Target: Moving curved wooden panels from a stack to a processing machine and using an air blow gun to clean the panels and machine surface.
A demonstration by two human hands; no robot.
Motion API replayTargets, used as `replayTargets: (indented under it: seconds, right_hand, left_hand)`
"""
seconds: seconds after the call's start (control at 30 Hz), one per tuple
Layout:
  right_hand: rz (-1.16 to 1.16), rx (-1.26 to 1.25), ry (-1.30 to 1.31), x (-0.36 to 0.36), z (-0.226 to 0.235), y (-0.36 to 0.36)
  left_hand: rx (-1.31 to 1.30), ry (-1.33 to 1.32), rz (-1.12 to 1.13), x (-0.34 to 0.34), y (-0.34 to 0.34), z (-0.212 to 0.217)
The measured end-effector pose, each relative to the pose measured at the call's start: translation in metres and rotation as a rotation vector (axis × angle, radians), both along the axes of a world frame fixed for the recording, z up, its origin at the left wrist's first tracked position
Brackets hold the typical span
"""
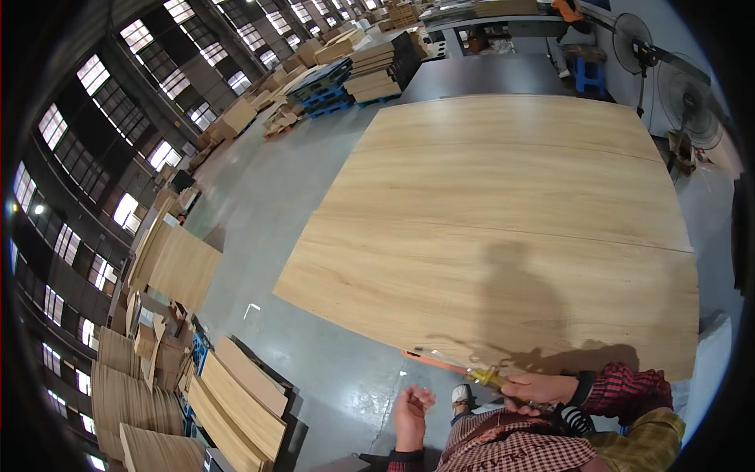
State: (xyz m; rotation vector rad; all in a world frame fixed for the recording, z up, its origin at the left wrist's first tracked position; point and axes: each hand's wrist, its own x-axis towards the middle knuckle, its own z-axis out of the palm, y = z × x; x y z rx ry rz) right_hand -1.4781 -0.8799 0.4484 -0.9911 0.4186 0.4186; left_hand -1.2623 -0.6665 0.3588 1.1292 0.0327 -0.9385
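Observation:
My right hand (543, 391) is closed around a screwdriver (485, 377) with a see-through yellow handle. Its thin shaft points left, over the near edge of a large wood-grain board (503, 181). My left hand (413, 417) is raised off to the left, apart from the board and the tool. Its fingers are loosely bent and a little blurred, and I see nothing in them. The board lies flat in front of me, with fine seams running across it and my shadow on its near part.
On the left, wood panels (236, 409) and more stacked boards (134, 393) stand beside the grey floor (267, 181). Beyond the board is a dark table (487, 76). Standing fans (633, 47) and a blue stool (588, 72) are at far right, near another person (568, 12).

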Motion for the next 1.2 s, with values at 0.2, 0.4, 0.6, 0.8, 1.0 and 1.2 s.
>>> replayTargets:
  seconds: [0.2, 0.4, 0.6, 0.8, 1.0, 1.2]
  right_hand:
    - [-0.001, -0.25, 0.127, 0.015, 0.026, -0.018]
    - [-1.226, -0.516, 0.126, -0.01, 0.034, -0.133]
    - [-1.785, -0.485, 0.113, -0.081, 0.029, -0.145]
    - [-0.389, -0.574, 0.179, 0.008, 0.03, -0.003]
    - [-0.173, -0.344, 0.06, 0.012, 0.032, 0.045]
    - [-0.25, -0.447, 0.069, -0.014, 0.017, 0.059]
  left_hand:
    - [-0.184, -0.102, 0.117, 0.091, -0.022, 0.05]
    - [-0.055, -0.075, -0.021, 0.14, -0.01, 0.053]
    - [-0.178, -0.047, -0.328, 0.179, -0.021, 0.051]
    - [-0.264, 0.037, -0.338, 0.161, -0.078, 0.082]
    - [-0.272, 0.011, -0.406, 0.168, -0.106, 0.071]
    - [-0.253, -0.013, -0.592, 0.163, -0.11, 0.055]
